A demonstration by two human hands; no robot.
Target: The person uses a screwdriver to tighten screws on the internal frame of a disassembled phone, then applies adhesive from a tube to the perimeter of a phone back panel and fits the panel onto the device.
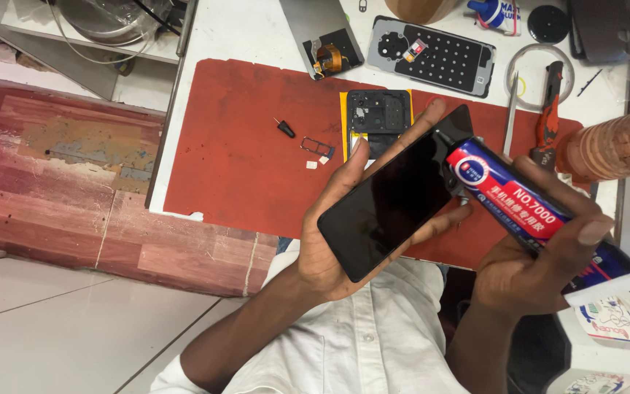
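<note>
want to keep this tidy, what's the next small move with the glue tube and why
Probably ease the glue tube nozzle onto the top edge of the dark phone screen before squeezing. The right hand has the tip at that corner, and the left hand grips the screen tilted above the red mat, so a steady contact looks wise first.

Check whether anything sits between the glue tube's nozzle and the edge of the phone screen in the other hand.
Nothing visible does. The right hand holds the glue tube with its black nozzle right at the top right edge of the black phone screen, which the left hand grips. No finger covers that spot.
</note>
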